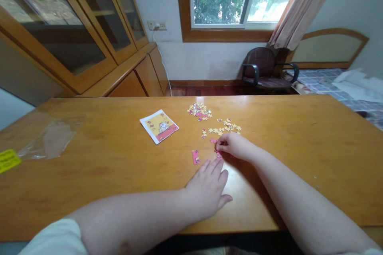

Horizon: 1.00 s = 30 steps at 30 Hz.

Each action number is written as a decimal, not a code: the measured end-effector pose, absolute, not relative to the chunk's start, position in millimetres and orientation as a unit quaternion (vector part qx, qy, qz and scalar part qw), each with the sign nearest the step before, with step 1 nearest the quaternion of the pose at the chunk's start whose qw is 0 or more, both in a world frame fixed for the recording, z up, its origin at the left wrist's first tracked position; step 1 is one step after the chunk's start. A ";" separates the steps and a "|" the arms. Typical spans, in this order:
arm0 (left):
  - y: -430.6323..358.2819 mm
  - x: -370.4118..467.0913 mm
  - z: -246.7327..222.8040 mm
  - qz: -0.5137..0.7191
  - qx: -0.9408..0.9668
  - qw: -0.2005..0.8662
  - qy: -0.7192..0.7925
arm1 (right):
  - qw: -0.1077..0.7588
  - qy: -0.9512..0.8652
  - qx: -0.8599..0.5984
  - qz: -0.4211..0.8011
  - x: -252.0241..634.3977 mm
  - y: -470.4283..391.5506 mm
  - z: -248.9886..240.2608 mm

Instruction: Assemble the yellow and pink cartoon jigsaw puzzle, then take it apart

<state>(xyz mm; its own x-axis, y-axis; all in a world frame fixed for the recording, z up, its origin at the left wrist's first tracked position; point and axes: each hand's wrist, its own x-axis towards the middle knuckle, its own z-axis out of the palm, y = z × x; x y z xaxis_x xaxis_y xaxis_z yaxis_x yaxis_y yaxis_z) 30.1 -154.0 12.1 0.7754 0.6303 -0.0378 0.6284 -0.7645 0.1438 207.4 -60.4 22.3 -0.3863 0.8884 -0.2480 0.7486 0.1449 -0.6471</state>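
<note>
My left hand (208, 187) lies flat on the table with its fingers spread, the fingertips at the near edge of some joined pink puzzle pieces (219, 155). Just beyond, my right hand (235, 145) is closed in a pinch over those pieces; whatever sits between its fingertips is hidden. A loose pink piece (213, 140) shows to the left of the right fingertips. A small joined pink section (195, 157) is left of both hands. Yellow pieces (226, 126) spread beyond my right hand, with a small cluster (204, 133) to their left.
A heap of mixed puzzle pieces (199, 111) lies near the table's far edge. The picture card (159, 126) with a white cartoon figure is left of it. A clear plastic bag (54, 138) and a yellow label (8, 160) lie far left. A chair (263, 67) stands behind the table (119, 167).
</note>
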 end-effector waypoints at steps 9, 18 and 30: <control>-154.2 29.9 12.3 0.012 0.941 0.066 0.331 | 0.074 -0.776 -0.540 0.319 208.5 -57.3 15.9; -154.4 29.1 7.3 0.024 0.941 0.072 0.330 | 0.055 -0.770 -0.591 0.234 222.2 -54.8 29.2; -154.7 29.4 9.8 0.038 0.937 0.072 0.339 | -0.069 -0.760 -0.564 0.317 239.5 -62.2 43.2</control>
<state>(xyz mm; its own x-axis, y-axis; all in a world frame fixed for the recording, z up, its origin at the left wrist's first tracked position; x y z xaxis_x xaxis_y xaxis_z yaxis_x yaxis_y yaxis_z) 29.4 -154.7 9.8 0.7675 0.6406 0.0234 0.6295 -0.7602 0.1607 239.5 -62.2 43.2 -0.3554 0.8130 -0.4612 0.8999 0.1642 -0.4040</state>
